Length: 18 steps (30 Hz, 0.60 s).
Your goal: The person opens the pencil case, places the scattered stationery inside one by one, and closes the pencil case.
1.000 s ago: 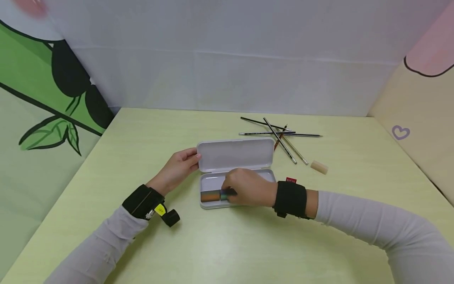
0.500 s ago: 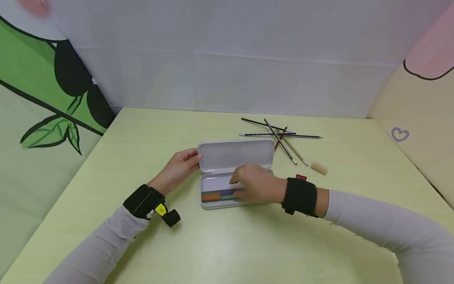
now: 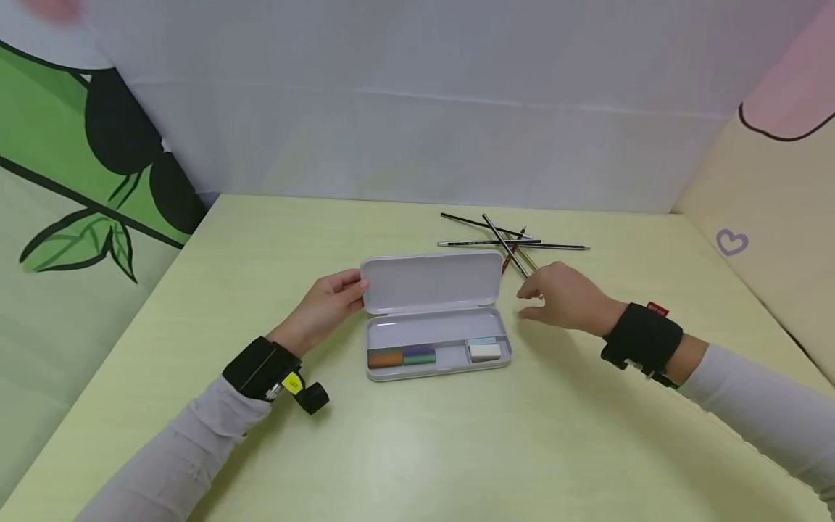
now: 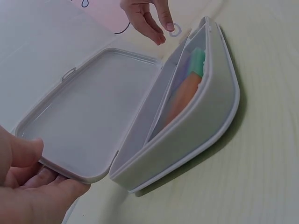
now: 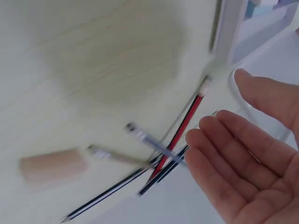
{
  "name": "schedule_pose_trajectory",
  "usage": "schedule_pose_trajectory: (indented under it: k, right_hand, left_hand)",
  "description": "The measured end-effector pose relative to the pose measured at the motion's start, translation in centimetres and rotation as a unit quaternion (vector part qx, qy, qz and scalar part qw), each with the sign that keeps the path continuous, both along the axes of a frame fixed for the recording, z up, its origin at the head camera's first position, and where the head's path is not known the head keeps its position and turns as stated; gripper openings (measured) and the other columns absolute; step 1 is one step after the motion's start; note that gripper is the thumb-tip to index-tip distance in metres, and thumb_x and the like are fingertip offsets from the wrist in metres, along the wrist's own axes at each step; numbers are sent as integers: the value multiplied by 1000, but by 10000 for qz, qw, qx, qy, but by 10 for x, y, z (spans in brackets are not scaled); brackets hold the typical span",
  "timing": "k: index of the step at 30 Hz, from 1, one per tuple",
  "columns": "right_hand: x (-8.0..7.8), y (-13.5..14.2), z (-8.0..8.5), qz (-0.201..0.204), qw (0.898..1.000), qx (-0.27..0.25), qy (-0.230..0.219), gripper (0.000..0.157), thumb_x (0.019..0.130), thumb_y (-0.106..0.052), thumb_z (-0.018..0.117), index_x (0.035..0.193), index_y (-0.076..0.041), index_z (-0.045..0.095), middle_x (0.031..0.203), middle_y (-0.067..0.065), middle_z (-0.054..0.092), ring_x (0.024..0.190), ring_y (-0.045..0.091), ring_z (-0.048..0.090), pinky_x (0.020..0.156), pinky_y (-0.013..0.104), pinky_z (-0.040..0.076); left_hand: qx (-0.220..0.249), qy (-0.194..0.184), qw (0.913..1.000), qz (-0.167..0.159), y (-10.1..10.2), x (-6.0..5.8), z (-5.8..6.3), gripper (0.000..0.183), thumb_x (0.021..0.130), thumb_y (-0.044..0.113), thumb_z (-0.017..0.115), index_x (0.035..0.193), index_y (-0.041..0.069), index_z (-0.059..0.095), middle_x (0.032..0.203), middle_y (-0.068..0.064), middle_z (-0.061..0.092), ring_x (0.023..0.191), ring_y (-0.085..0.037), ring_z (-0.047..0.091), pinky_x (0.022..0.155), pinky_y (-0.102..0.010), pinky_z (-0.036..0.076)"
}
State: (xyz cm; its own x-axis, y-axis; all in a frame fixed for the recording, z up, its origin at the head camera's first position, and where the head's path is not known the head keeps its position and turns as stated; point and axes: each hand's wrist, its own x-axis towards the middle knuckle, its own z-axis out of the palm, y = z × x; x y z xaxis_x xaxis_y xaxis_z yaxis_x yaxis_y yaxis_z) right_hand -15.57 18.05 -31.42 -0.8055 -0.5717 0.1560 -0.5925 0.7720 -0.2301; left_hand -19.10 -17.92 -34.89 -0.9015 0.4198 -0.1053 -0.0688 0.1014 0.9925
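A pale grey pencil case (image 3: 404,332) lies on the table with its lid (image 3: 430,284) raised. My left hand (image 3: 322,308) pinches the lid's left edge, thumb inside and fingers behind, as the left wrist view shows. Orange (image 3: 386,359) and green (image 3: 420,358) pieces lie in the front compartment, and a white eraser (image 3: 485,353) sits at its right end. My right hand (image 3: 567,297) hovers right of the case, holding nothing, its fingers loosely bent. Nearest to it are crossed pencils (image 3: 496,242), including a red-and-black pencil (image 5: 187,122); a few pencil ends are hidden behind the hand in the head view.
A tan block (image 5: 53,168) lies beside the pencils in the right wrist view; in the head view my right hand covers it. A pale wall (image 3: 417,145) rises behind the table's (image 3: 391,449) back edge, with printed panels at both sides.
My right hand has left the case's front compartment and moved right and back toward the pencils, uncovering the white eraser. My left hand stays on the lid.
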Motion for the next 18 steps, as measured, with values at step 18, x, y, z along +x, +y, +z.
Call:
schedule_pose_trajectory:
  k: [18]
  right_hand:
    - [-17, 75, -12, -941, 9940, 57, -546, 10, 71, -9, 71, 66, -12, 64, 64, -3, 53, 61, 11, 41, 56, 30, 39]
  left_hand:
    - [-7, -104, 9999, 13, -1, -1, -5, 47, 98, 18, 41, 139, -1, 29, 141, -18, 36, 124, -22, 39, 104, -33, 36]
